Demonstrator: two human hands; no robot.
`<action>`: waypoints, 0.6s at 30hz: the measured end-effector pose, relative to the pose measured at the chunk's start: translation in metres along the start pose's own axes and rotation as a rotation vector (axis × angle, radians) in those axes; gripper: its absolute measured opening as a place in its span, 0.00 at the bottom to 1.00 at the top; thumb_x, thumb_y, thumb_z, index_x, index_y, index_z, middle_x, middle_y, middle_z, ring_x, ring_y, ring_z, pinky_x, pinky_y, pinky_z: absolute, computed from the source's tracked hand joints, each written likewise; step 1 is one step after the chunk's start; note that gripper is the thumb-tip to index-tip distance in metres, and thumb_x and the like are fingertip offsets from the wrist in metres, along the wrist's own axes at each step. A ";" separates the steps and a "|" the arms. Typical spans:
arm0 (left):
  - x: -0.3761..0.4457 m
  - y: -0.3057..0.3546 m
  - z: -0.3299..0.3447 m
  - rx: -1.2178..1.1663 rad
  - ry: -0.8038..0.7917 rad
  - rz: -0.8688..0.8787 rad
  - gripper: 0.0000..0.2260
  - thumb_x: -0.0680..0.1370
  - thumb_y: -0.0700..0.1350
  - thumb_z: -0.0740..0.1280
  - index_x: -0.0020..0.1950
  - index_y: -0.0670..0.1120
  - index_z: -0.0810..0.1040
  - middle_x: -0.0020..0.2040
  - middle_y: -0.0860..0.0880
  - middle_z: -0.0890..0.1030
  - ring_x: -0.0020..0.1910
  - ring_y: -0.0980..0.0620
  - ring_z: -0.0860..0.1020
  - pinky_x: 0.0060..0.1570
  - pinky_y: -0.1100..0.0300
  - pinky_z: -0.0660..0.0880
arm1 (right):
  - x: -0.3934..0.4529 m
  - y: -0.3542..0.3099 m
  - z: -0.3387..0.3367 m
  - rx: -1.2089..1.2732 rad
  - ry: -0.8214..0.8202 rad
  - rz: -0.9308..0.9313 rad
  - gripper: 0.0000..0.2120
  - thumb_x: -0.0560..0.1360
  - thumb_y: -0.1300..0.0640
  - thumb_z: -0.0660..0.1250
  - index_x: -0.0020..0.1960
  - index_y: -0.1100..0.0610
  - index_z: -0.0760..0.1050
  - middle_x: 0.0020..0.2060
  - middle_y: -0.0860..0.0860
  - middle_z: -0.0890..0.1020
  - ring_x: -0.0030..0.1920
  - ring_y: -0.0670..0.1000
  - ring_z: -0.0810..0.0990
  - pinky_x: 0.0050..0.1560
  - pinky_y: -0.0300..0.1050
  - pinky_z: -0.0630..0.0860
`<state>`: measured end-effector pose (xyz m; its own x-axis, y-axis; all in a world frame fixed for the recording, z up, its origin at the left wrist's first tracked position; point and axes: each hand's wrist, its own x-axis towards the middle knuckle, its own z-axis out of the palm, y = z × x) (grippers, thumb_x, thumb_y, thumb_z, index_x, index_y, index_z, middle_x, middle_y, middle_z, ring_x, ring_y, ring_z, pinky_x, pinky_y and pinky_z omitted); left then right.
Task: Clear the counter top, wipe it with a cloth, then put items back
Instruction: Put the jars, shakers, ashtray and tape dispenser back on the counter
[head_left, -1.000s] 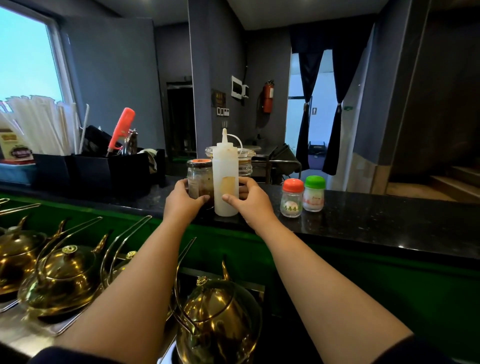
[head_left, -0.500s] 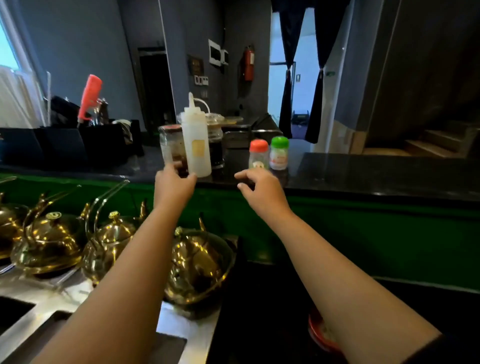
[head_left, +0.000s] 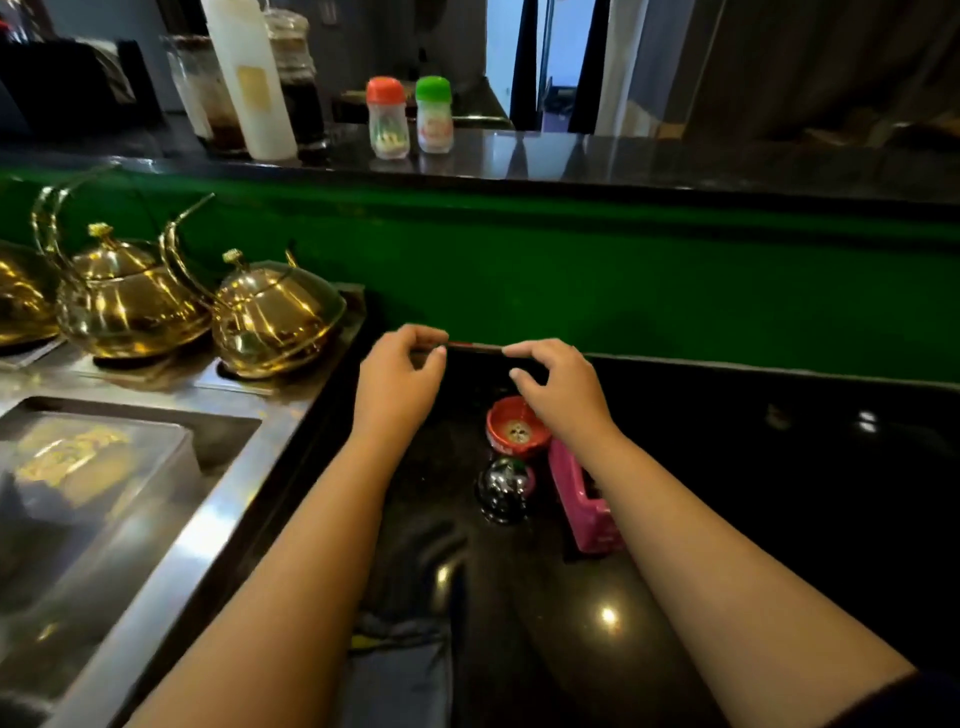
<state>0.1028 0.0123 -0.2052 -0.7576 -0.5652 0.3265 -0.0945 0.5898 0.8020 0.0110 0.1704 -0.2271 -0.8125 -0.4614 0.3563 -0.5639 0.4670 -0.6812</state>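
Both my hands are down at the lower black counter (head_left: 727, 467), close to the green wall. My left hand (head_left: 400, 376) and my right hand (head_left: 561, 387) each pinch one end of a thin flat dark object with a red edge (head_left: 474, 347), held level between them. Just under my right hand sits a red ashtray (head_left: 511, 428). Nearer to me are a shiny black round object (head_left: 505, 488) and a pink holder (head_left: 584, 506). A dark cloth (head_left: 402, 660) lies on the counter between my forearms.
On the upper black ledge (head_left: 623, 156) stand a white squeeze bottle (head_left: 249, 78), glass jars (head_left: 298, 78), a red-capped shaker (head_left: 386, 119) and a green-capped shaker (head_left: 434, 115). Gold teapots (head_left: 275, 312) sit at left on a steel unit (head_left: 218, 519) beside a lidded container (head_left: 93, 467).
My hands have left the bottle and jar on the upper ledge and dropped to the lower counter, where they now pinch the flat dark object. My view has tilted down.
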 end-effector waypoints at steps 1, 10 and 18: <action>-0.015 -0.005 0.011 0.014 -0.027 -0.023 0.07 0.76 0.44 0.67 0.54 0.49 0.81 0.50 0.51 0.81 0.46 0.57 0.78 0.50 0.65 0.72 | -0.010 0.011 -0.001 -0.020 -0.031 0.029 0.12 0.74 0.59 0.69 0.56 0.51 0.80 0.55 0.49 0.81 0.60 0.51 0.75 0.59 0.38 0.65; -0.089 -0.069 0.089 0.209 -0.282 -0.133 0.21 0.75 0.47 0.70 0.67 0.51 0.72 0.61 0.51 0.71 0.53 0.56 0.73 0.49 0.66 0.70 | -0.025 0.077 0.016 -0.182 -0.251 0.129 0.22 0.73 0.56 0.70 0.66 0.50 0.74 0.61 0.51 0.74 0.65 0.53 0.69 0.65 0.46 0.66; -0.068 -0.109 0.124 0.403 -0.547 -0.045 0.42 0.66 0.52 0.76 0.74 0.58 0.57 0.69 0.52 0.63 0.68 0.49 0.66 0.64 0.52 0.71 | 0.042 0.098 0.049 -0.597 -0.664 0.134 0.48 0.66 0.56 0.78 0.76 0.42 0.53 0.76 0.55 0.51 0.76 0.61 0.50 0.70 0.60 0.64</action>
<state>0.0850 0.0581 -0.3767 -0.9548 -0.2839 -0.0882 -0.2867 0.8009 0.5256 -0.0709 0.1599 -0.3100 -0.7285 -0.6291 -0.2711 -0.6039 0.7766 -0.1792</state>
